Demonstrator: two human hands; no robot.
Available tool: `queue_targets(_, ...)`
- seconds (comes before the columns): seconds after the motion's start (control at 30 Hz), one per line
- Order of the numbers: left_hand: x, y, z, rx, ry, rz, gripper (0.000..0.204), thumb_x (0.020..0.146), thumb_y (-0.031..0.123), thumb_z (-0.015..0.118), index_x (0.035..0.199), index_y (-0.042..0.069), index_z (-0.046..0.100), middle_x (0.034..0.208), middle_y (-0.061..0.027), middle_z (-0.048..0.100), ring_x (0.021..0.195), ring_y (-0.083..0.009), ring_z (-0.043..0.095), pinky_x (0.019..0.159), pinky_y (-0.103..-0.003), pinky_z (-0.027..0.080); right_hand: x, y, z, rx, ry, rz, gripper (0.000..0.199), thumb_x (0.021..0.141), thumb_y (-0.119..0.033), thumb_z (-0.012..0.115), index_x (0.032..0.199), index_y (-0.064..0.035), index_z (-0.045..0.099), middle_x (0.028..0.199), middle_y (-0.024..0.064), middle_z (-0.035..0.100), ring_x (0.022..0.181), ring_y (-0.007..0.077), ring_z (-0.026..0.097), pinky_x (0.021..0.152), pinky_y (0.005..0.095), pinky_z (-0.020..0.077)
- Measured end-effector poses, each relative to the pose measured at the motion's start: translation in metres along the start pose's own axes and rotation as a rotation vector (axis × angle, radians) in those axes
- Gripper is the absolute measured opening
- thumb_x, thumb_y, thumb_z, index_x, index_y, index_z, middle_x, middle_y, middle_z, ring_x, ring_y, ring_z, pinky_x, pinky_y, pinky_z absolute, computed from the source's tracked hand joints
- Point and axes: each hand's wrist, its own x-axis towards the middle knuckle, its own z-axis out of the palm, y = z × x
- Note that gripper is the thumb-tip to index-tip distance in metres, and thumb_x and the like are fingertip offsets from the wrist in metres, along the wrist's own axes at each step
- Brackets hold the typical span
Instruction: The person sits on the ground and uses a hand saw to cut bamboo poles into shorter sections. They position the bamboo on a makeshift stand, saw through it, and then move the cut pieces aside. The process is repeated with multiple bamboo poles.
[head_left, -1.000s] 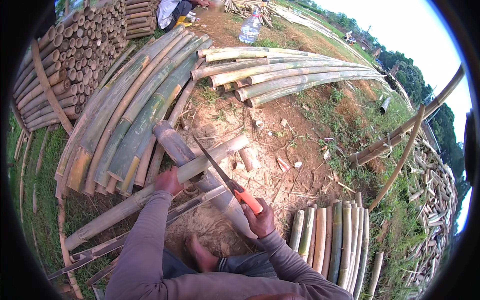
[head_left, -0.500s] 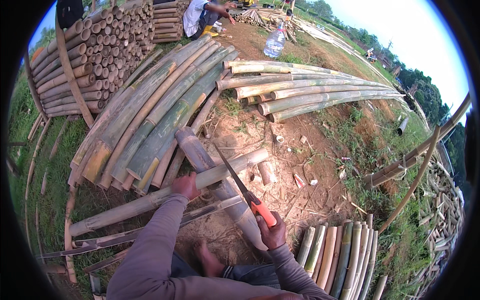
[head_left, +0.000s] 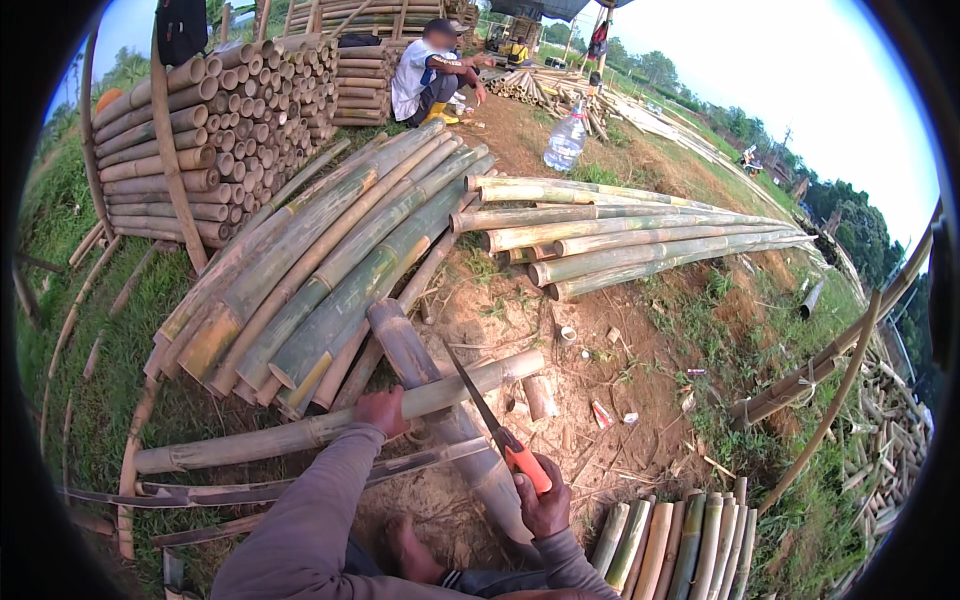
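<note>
Heap of long green-and-tan bamboo poles (head_left: 350, 260) on the ground beyond the left hand (head_left: 383, 412); one long pale round bamboo pole (head_left: 270, 440) before the person, long axis running lower left to upper right, laid across a thick grey-brown bamboo log (head_left: 492, 485); thin dark-bladed, orange-handled hand saw (head_left: 494, 424) crosses that pole in view, short of its right end, blade roughly square to the pole's axis; cannot tell if the teeth touch; left hand is the nearer one, on the pole, left of blade and log, fingers wrapped over it; right hand (head_left: 545, 500) apart from the pole, closer to the body, fingers clenched round the saw's grip.
</note>
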Motion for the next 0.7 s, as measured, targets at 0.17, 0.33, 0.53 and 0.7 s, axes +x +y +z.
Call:
queue_targets(0.17, 0.001, 0.007, -0.008, -0.003, -0.008, -0.037, 0.062, 0.074, 0.041, 0.087, 0.121, 0.010, 0.062, 0.105, -0.0191, 0.077, 0.098, -0.0412, 0.076, 0.089, -0.054, 0.059, 0.005, 0.001, 0.002, -0.008, 0.014, -0.056, 0.044, 0.097, -0.020, 0.079, 0.134, -0.0011, 0.064, 0.115, 0.0206, 0.076, 0.104, 0.0368, 0.077, 0.085, 0.0422, 0.0601)
queue_targets(0.33, -0.001, -0.003, 0.000, -0.028, 0.015, -0.043, 0.062, 0.073, 0.038, 0.088, 0.122, 0.011, 0.061, 0.111, -0.0194, 0.077, 0.104, -0.0413, 0.075, 0.092, -0.055, 0.058, -0.019, -0.001, -0.019, 0.021, -0.061, 0.064, 0.043, 0.099, -0.020, 0.076, 0.136, -0.0007, 0.063, 0.114, 0.0188, 0.077, 0.105, 0.0316, 0.078, 0.089, 0.0390, 0.0593)
queue_targets(0.53, 0.001, 0.001, 0.004, 0.005, -0.034, -0.065, 0.061, 0.076, 0.035, 0.087, 0.124, 0.010, 0.059, 0.115, -0.0183, 0.074, 0.106, -0.0389, 0.074, 0.093, -0.053, 0.058, -0.059, 0.021, -0.049, 0.047, -0.064, 0.204, 0.049, 0.101, -0.027, 0.074, 0.136, 0.0060, 0.062, 0.118, 0.0197, 0.075, 0.106, 0.0264, 0.075, 0.092, 0.0376, 0.0583)
queue_targets(0.7, 0.004, 0.001, 0.004, 0.045, -0.004, -0.008, 0.066, 0.076, 0.041, 0.086, 0.130, 0.012, 0.061, 0.109, -0.0171, 0.074, 0.100, -0.0386, 0.075, 0.086, -0.052, 0.059, 0.055, 0.066, 0.061, 0.181, -0.003, -0.045, 0.044, 0.105, -0.022, 0.072, 0.136, 0.0081, 0.061, 0.122, 0.0141, 0.071, 0.105, 0.0159, 0.067, 0.090, 0.0305, 0.0569)
